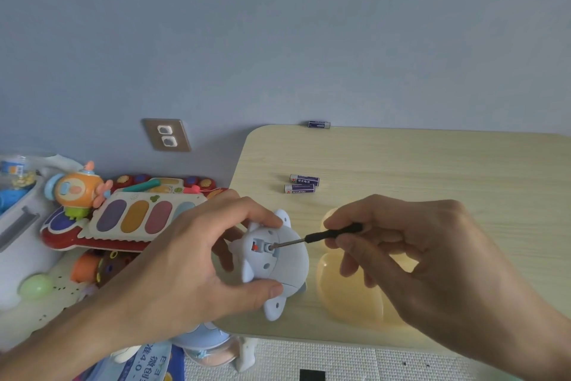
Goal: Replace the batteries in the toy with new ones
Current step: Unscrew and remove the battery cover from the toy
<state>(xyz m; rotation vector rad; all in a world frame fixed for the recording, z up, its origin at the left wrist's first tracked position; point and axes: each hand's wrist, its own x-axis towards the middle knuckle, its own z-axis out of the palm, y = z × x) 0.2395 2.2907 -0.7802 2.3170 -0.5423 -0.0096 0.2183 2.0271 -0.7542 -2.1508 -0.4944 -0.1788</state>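
Head view looks down on a pale wood-grain desk (432,170) set against a blue wall. The left hand (191,260) reaches in over the desk's left edge and grips the toy (287,266), with the thumb on its near side and the fingers curled over its far side. The right hand (411,254) comes in from the right and pinches the black handle of a screwdriver (321,237) between thumb and fingertips. Left of the desk lies a heap of playthings, among them a musical keyboard (139,217) with coloured oval keys. A see-through yellow shell (346,291) rests on the desk under the right hand, just right of the toy. The toy, a small grey-blue plastic animal, is held underside up at the desk's near left corner, and a square recess with a red part shows in its belly. The screwdriver slants down to the left, its tip set in a hole by that recess. A battery (304,180) lies just beside another battery (299,188) beyond the toy, and a third battery (319,124) sits at the far edge.
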